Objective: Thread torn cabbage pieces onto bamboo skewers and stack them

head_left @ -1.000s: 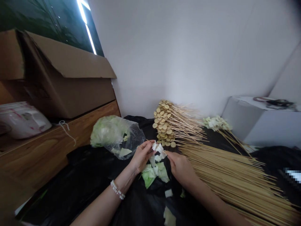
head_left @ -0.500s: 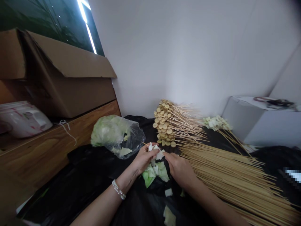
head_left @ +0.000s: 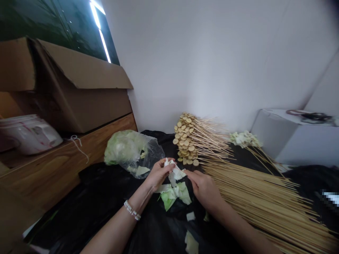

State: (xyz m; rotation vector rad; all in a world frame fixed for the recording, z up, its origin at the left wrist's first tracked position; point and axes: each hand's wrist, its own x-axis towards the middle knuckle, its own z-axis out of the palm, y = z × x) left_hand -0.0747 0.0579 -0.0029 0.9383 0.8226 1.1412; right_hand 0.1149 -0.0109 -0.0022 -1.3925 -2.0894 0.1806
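Pale cabbage pieces (head_left: 178, 174) are pinched between the thumb and fingers of my left hand (head_left: 159, 173), which wears a beaded bracelet at the wrist. Close on their right side, my right hand (head_left: 203, 187) is closed on a thin wooden skewer (head_left: 183, 170), mostly hidden by the leaves and fingers. Below both hands lies a small heap of torn cabbage leaves (head_left: 169, 200), green and white. Loose cabbage scraps (head_left: 190, 216) are nearer to me on the black plastic sheet (head_left: 156, 229).
A clear bag of cabbage (head_left: 124, 146) sits left. Ahead are stacked skewers of round slices (head_left: 184, 139). Many bare skewers (head_left: 265, 197) spread out at right, with cabbage skewers (head_left: 245, 138) behind. A cardboard box (head_left: 87, 106) and a white box (head_left: 288, 137) flank the area.
The skewer tip that poked out left of my left hand no longer shows. My left hand has shifted slightly left and up; the view has moved a little.
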